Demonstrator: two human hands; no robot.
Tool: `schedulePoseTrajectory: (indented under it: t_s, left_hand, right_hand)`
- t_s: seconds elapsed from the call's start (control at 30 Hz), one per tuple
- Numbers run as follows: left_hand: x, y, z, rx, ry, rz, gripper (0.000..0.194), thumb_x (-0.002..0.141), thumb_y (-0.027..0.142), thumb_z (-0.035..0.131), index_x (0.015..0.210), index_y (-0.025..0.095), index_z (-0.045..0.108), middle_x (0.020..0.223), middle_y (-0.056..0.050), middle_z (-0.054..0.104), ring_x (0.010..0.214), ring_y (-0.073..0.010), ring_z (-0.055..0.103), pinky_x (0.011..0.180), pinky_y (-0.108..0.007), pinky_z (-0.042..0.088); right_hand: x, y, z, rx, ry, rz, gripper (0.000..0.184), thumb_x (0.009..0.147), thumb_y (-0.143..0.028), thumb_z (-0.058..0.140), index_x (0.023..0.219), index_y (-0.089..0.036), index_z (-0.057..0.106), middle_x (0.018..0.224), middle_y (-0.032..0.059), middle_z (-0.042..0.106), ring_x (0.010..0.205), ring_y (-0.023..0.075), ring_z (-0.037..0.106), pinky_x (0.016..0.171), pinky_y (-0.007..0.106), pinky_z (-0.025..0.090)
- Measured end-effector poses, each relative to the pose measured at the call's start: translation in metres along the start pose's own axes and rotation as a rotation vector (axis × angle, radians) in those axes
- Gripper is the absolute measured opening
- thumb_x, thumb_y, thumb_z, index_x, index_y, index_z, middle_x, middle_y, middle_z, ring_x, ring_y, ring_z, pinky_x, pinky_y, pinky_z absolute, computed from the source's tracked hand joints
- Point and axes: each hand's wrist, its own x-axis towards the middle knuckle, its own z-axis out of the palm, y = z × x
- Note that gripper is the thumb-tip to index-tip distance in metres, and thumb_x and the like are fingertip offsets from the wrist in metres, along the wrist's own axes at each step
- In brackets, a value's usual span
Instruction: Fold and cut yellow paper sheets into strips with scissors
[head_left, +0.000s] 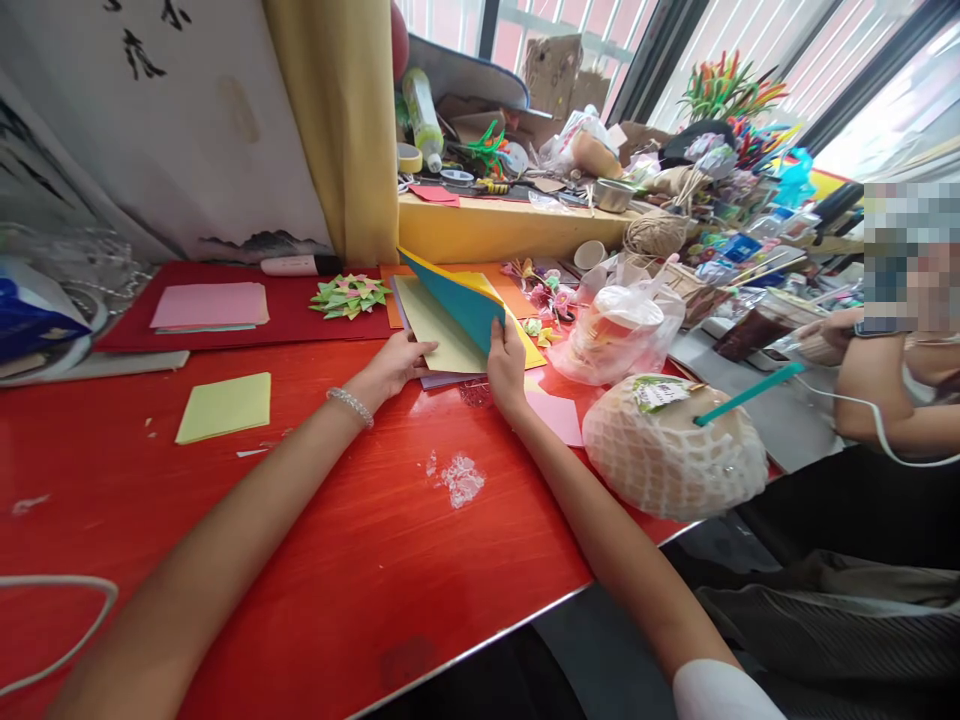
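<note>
1. The table (420, 600) is glossy red, with a thin pale strip (480, 647) along its near edge
2. Behind it runs a sill (504, 228), its front yellow, its top crowded
3. Above the sill, the window (592, 45) has dark frames (654, 60) and is white-barred outside, with pink beyond
4. A yellow curtain (360, 120) hangs in folds at the sill's left end
5. Left of that hangs a whitish cloth (217, 130) bearing black characters (142, 62) and, low down, inked mountains (270, 243)
6. Daylight enters through the glass, glaring at upper right

The person's 2 hands (397, 366) (508, 358), 1 bracelet (350, 404), 1 blue sheet (459, 303), 1 coconut (667, 455), 1 teal straw (750, 393), 1 marker (289, 265).
</note>
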Motion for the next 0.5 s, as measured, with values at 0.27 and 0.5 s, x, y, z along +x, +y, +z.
schedulePoseTrajectory:
  t_s: [0.27,0.5]
  left_hand:
    - [-0.006,0.031,-0.005,0.109,-0.011,0.078,0.052,0.065,-0.008,0.055,0.114,0.011,0.059,0.097,-0.009,0.070,0.094,-0.0229,0.066,0.083,-0.039,0.056]
    - [-0.041,0.135,-0.095,0.460,0.209,0.365,0.048,0.075,-0.003,0.056,0.121,0.006,0.056,0.096,-0.003,0.069,0.101,-0.0219,0.063,0.091,-0.049,0.048]
  right_hand:
    - [0.006,0.004,-0.002,0.120,0.162,0.144,0.037,0.091,-0.046,0.033,0.107,-0.020,0.053,0.113,0.0083,0.058,0.117,0.0207,0.050,0.105,0.042,0.034]
    - [0.006,0.002,-0.005,0.044,0.063,0.049,0.038,0.093,-0.041,0.031,0.119,-0.022,0.051,0.123,0.0068,0.057,0.120,0.0204,0.049,0.107,0.042,0.033]
